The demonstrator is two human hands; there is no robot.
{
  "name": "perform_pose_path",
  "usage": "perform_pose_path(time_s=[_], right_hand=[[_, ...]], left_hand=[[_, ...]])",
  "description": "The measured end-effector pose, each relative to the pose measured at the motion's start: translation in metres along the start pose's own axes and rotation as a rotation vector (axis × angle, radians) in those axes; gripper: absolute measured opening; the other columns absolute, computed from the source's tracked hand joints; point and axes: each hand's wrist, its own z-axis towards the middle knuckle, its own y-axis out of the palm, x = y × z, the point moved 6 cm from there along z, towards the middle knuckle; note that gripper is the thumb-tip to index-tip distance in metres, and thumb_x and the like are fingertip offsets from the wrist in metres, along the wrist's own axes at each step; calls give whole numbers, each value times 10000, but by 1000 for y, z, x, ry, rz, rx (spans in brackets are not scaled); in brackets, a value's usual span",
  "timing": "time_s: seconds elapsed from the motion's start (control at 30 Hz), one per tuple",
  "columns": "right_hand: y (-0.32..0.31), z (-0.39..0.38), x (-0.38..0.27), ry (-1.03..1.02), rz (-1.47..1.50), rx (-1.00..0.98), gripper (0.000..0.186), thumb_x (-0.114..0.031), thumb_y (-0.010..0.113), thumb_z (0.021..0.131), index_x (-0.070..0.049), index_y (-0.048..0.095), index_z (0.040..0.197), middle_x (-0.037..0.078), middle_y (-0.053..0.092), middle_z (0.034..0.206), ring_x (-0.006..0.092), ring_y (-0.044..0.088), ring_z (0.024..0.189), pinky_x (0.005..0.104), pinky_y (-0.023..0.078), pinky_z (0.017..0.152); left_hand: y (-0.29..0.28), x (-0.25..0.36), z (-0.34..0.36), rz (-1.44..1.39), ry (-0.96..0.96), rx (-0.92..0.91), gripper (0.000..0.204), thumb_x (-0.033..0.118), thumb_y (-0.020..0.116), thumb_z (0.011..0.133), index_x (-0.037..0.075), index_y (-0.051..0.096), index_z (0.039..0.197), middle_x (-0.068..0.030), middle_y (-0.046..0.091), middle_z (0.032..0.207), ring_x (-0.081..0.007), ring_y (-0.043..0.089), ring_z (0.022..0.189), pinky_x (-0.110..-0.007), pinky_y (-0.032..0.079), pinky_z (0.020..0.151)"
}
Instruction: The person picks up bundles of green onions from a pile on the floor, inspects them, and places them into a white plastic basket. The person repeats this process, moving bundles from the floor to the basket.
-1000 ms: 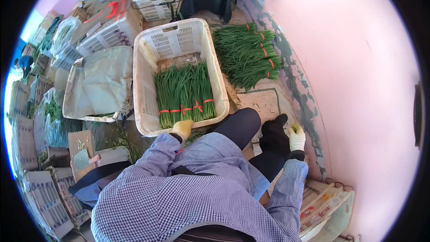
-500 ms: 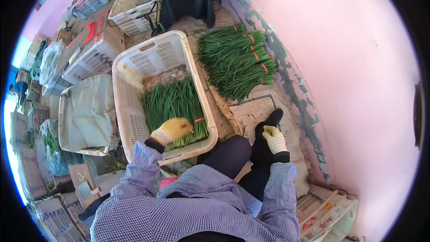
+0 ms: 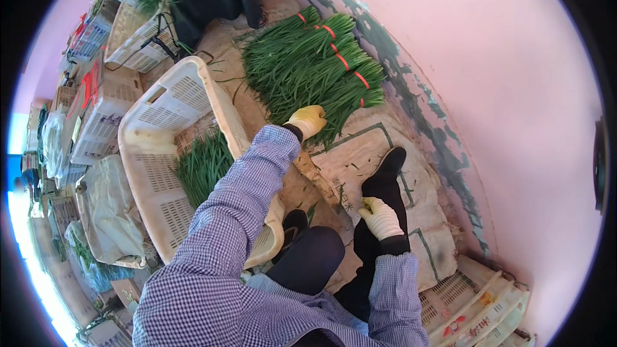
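Observation:
My left hand [image 3: 307, 121], in a yellow-and-white glove, is stretched forward over the near edge of a pile of green chive bunches [image 3: 315, 71]. It touches or hovers just above the leaves; its fingers are bent and their tips are hidden. Red bands tie the bunches on the floor beside the wall. At my right shin, my gloved right hand [image 3: 380, 217] is closed, fingers curled together, and I cannot make out anything in it. To the left, a white plastic crate [image 3: 148, 173] holds more chives [image 3: 204, 164], partly covered by my left sleeve.
A pink wall [image 3: 488, 77] with peeling green paint runs along the right. Sacking [image 3: 360, 154] covers the floor under my boot. Stacked crates [image 3: 106, 112] and a cloth-covered crate [image 3: 112, 202] stand at left. Near the far crate is a person in a dark apron [image 3: 215, 3].
My left hand has left the chives in the crate and swung forward and right to the banded bunches. The view has shifted too. My right hand stays by my shin.

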Motion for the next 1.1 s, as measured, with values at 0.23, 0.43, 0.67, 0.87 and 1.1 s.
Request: perform_pose_path(time_s=[0.23, 0.43, 0.67, 0.87, 1.1], right_hand=[[-1, 0, -28, -110, -104, 23, 352, -278, 690, 846, -67, 657, 1126, 174, 688, 982, 359, 674, 898, 452, 541, 777], [0, -2, -46, -213, -171, -4, 360, -260, 682, 848, -50, 643, 1138, 165, 692, 937, 339, 676, 879, 448, 539, 745], [-1, 4, -44, -169, -171, -42, 353, -258, 681, 850, -44, 647, 1128, 164, 687, 909, 340, 672, 863, 451, 535, 743], [-12, 9, -32, -95, -85, 231, 363, -245, 718, 838, -57, 643, 1139, 168, 670, 1000, 349, 664, 916, 435, 539, 789], [-23, 33, 10, 112, 959, 416, 582, -139, 717, 896, -8, 478, 1411, 147, 585, 1336, 252, 578, 1185, 372, 470, 1004]], left_hand=[[38, 38, 59, 286, 56, 139, 789, 364, 780, 796, 44, 410, 1415, -171, 544, 1338, -340, 574, 1177, -434, 494, 928], [69, 26, 113, 450, -39, 298, 1036, 464, 844, 695, 36, 309, 1472, -139, 524, 1354, -290, 566, 1197, -433, 513, 912], [70, -15, 151, 125, -173, 91, 565, 310, 811, 753, 39, 620, 1212, -187, 668, 1176, -364, 642, 1101, -421, 518, 929], [41, 11, 103, -148, -150, 35, 579, 227, 804, 714, -53, 622, 1186, -268, 660, 1162, -392, 622, 1132, -419, 486, 954], [-11, 49, -32, -212, 121, 133, 492, 198, 779, 720, 28, 638, 1160, -232, 651, 1121, -405, 612, 1079, -439, 485, 938]])
